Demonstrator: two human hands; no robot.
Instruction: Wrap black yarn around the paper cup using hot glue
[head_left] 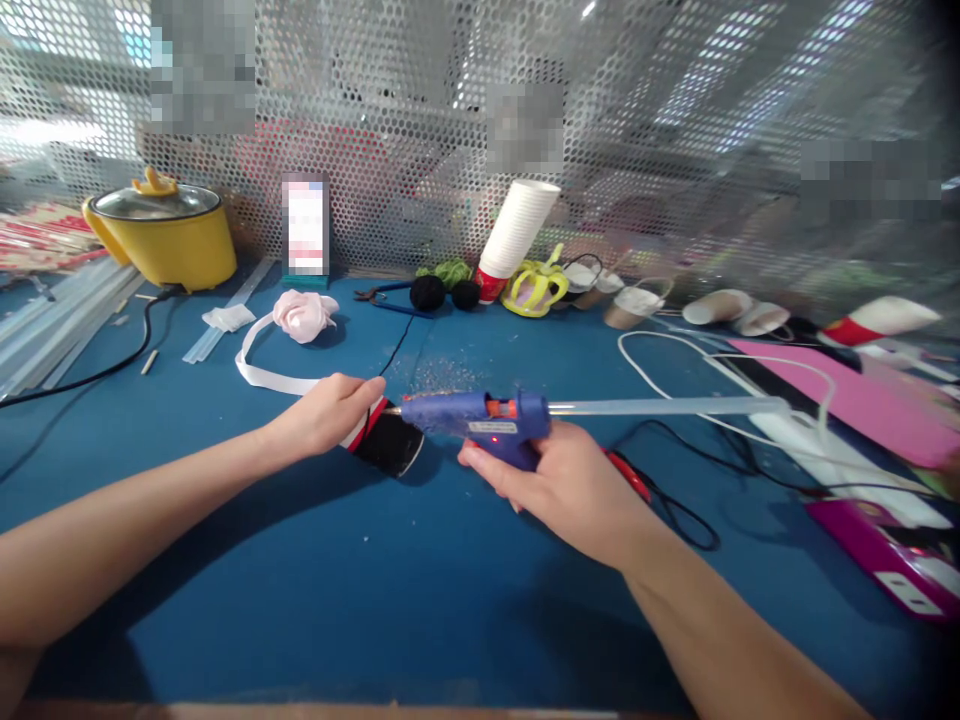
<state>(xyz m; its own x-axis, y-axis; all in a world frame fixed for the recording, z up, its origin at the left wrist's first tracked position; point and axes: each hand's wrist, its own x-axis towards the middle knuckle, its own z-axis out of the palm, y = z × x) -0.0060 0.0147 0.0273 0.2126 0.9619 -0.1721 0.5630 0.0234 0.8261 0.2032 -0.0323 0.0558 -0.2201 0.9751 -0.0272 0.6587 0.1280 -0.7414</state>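
Note:
My right hand [559, 485] is closed round the grip of a blue hot glue gun [480, 418], a clear glue stick [660, 406] jutting from its back to the right. The nozzle points left at a paper cup [386, 440] lying on its side, red and white with black covering. My left hand [330, 410] is wrapped over that cup, holding it down on the blue table [375, 600]. A red scissors handle [630, 478] and a black cord lie just behind my right hand.
A yellow pot [161, 235] stands back left by clear glue sticks [67, 310]. A pink fabric flower [304, 312] with white ribbon, black pompoms [442, 292], stacked white cups [517, 235], loose cups [720, 308] and pink sheets [862, 400] line the back and right. Perforated metal screen behind.

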